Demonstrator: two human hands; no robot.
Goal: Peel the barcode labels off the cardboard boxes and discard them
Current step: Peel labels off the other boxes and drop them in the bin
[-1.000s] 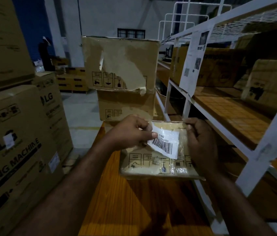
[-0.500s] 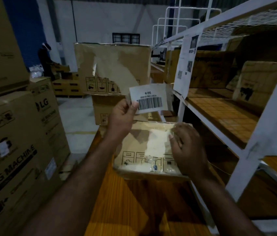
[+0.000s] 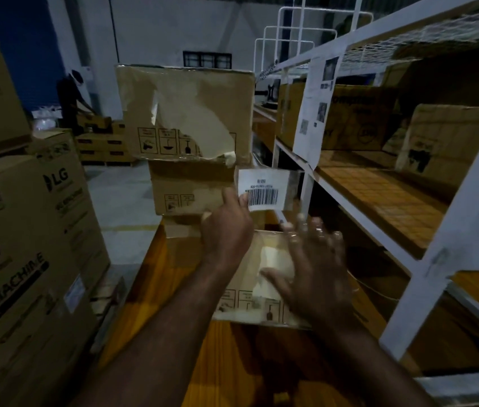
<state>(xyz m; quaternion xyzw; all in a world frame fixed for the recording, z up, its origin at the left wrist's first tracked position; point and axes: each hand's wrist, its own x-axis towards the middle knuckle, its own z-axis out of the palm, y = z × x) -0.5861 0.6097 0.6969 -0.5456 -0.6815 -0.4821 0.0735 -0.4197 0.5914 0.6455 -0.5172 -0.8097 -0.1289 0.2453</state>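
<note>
My left hand (image 3: 226, 230) pinches the peeled white barcode label (image 3: 264, 189) by its lower-left corner, raised in open air beside the white metal shelf post (image 3: 305, 189). My right hand (image 3: 317, 268), fingers spread and blurred, hovers over the small brown cardboard box (image 3: 250, 301) on the orange wooden surface (image 3: 217, 356).

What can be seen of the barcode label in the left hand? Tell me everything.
The barcode label is a white paper rectangle, peeled free and held in the air above the small cardboard box. It carries a black barcode with small blurred print above it, and a clear strip runs along its right edge. Only the left hand touches it, pinching its lower left corner.
</note>
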